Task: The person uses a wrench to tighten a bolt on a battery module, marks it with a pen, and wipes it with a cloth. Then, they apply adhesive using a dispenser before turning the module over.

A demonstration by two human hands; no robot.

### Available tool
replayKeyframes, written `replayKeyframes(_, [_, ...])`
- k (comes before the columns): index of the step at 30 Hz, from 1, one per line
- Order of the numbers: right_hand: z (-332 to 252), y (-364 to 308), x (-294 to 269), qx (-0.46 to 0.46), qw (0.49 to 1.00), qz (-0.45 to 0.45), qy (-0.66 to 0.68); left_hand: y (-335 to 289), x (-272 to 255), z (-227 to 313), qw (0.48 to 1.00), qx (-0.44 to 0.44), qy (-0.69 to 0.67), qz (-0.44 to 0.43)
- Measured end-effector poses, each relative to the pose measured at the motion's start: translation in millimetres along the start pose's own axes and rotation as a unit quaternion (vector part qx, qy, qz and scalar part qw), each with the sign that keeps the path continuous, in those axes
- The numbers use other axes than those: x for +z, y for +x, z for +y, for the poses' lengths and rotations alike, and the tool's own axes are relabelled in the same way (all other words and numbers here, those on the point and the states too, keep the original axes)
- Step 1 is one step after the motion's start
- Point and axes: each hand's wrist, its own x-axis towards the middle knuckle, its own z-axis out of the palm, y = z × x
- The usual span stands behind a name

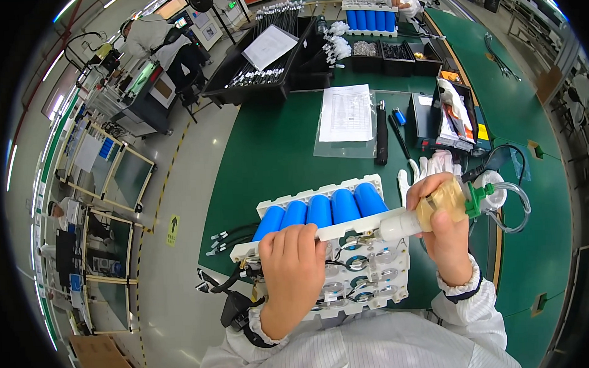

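A battery pack of several blue cylindrical cells (319, 210) in white plastic holders (401, 271) lies tilted before me. On its near face are wires and round clear parts. My left hand (292, 271) is closed over the upper edge of the near holder, left of the middle. In my right hand (446, 227) is a translucent dispensing syringe (400, 226) wrapped in amber tape, its tip end pointing left over the holder's right part. A green adapter (480, 199) and a clear hose (521, 208) join its rear end. Black cables (229, 277) stick out at the pack's left.
White gloves (430, 166), a black box (428, 117) with items and a white roll (492, 185) lie on the right. Beyond the pack are a sheet (346, 114) and black tools (382, 135). Farther off stand parts bins (397, 57) and a cable-filled crate (252, 88). Other people work beyond.
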Motion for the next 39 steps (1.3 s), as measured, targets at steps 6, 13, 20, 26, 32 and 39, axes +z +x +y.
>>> replayKeyframes(6, [-4,-4,-1,0.010,1.000,-0.009,-0.008,-4,0,0,1.000,-0.002,-0.003,0.000])
replayKeyframes(13, [-6,-6,0,0.003,1.000,-0.004,-0.028,-4,-2,2,1.000,-0.015,-0.025,-0.011])
replayKeyframes(20, [-13,-9,0,-0.001,0.999,-0.010,-0.042,-5,-4,4,1.000,-0.001,0.005,-0.018])
replayKeyframes(26, [-18,-6,-3,0.052,0.997,-0.037,-0.038,-9,0,3,1.000,-0.010,0.004,0.003])
replayKeyframes(32, [-38,5,12,0.051,0.993,-0.039,-0.100,-7,-2,2,1.000,0.003,0.000,0.012])
replayKeyframes(39, [-36,16,37,0.051,0.963,-0.210,-0.159,-12,3,0,0.999,0.001,-0.015,0.032])
